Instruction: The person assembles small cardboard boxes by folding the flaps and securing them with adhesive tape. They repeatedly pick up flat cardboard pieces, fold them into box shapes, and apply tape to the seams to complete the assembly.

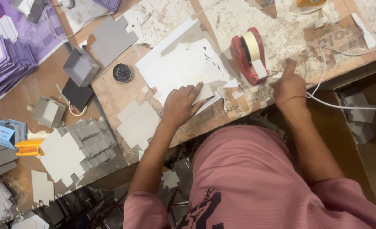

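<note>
Over worktable, left hand flat on card

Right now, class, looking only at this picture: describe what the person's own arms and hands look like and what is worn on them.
Both arms are bare from the upper arm down. Short pink sleeves with fine ribbing cover the shoulders, part of a pink shirt bearing a black printed design. The left hand and right hand wear no gloves; a thin band seems to circle the right wrist, though it is hard to tell.
</note>
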